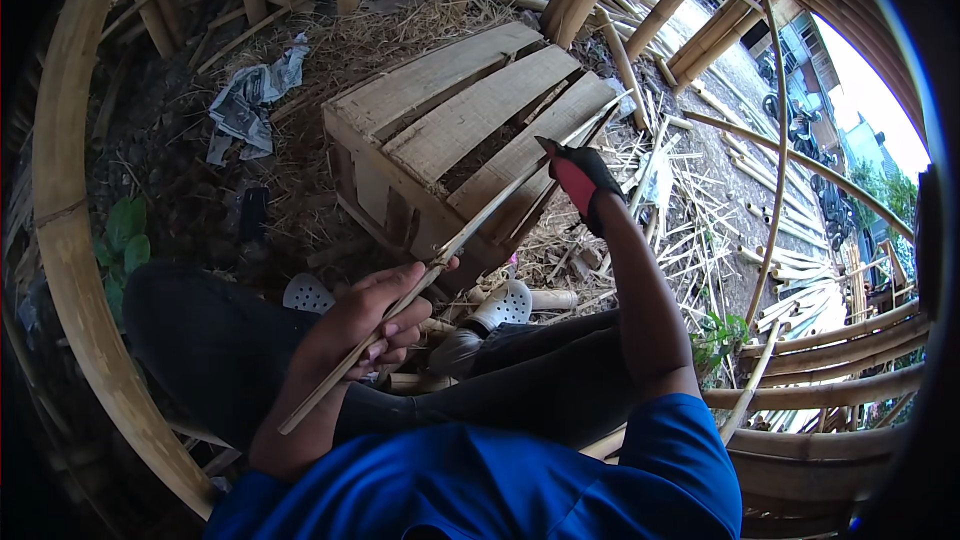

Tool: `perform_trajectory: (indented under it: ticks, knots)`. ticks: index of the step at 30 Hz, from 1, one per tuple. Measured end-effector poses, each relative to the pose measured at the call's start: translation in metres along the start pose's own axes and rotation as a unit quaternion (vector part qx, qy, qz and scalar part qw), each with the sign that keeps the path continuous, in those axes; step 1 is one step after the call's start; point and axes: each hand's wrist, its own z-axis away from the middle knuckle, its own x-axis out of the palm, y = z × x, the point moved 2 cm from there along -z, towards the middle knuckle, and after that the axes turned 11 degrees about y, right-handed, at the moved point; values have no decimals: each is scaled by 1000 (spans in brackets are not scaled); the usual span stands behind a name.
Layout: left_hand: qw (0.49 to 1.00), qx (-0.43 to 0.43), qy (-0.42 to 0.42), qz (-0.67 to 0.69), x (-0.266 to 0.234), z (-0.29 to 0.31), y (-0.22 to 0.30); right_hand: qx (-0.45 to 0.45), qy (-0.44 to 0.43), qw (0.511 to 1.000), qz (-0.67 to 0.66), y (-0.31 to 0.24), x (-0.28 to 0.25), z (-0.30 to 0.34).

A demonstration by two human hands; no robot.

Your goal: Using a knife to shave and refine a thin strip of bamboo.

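My left hand (385, 318), bare, has its fingers closed around a long, thin bamboo strip (488, 208). The strip slants from my left forearm up to the far right, over a wooden slatted crate (485, 125), and a rough, split spot shows just beyond my left fingers. My right hand (585, 180) wears a red and black glove and is closed beside the strip's far part. A dark pointed blade, seemingly a knife (547, 145), sticks out of the glove against the strip; its handle is hidden in the fist.
Bamboo offcuts (690, 210) litter the ground at right. Crumpled newspaper (255, 100) lies at left on dry straw. Bamboo poles and rails surround me, including a thick curved pole (75, 250) at left. My feet wear light clogs (503, 306) near the crate.
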Motion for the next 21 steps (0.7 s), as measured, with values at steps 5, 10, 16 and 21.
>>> perform_trajectory:
  ticks: [5, 10, 16, 21]
  knots:
    - [1000, -2, -3, -8, -1, -4, 2, -18, -11, 1000, 12, -4, 3, 1]
    - [1000, 6, -4, -19, -1, -3, 4, 58, -32, 998, 16, 2, -14, -27]
    - [1000, -2, -21, -1, -4, -1, 1, 0, -61, 996, -58, 11, 1, -19]
    - [1000, -4, 24, -17, 6, -6, -3, -54, -63, 997, -6, -14, 13, 9]
